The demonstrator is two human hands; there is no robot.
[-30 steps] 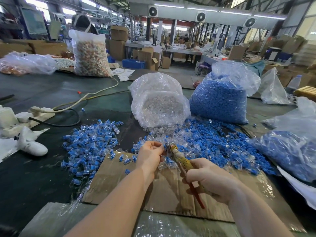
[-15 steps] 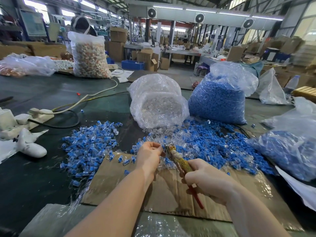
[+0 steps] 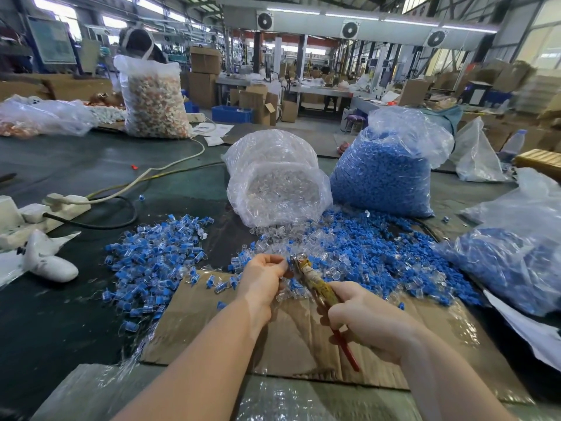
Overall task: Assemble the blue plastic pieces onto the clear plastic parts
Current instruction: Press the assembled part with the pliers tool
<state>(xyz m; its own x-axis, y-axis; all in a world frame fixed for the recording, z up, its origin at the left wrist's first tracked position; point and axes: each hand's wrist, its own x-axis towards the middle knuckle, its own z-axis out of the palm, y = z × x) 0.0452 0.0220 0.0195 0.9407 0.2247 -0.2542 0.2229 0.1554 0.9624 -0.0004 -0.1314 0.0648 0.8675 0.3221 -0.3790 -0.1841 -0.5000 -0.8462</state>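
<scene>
left hand [image 3: 263, 276] pinched a small part, too small to tell, at the plier tip | right hand [image 3: 362, 317] gripped yellow-and-red-handled metal pliers [image 3: 315, 284] | both over a flat brown cardboard sheet [image 3: 291, 338] | loose blue plastic pieces [image 3: 373, 253] and clear plastic parts [image 3: 273, 241] heaped just beyond on the table [image 3: 60, 314] | assembled blue-and-clear pile [image 3: 151, 253] left of the hands

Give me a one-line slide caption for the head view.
Left hand pinches a small piece at pliers gripped by right hand.

place: factory floor | cues: bulk parts bags [image 3: 382, 174], stacked cartons [image 3: 205, 60], ceiling fans [image 3: 350, 29]
</scene>
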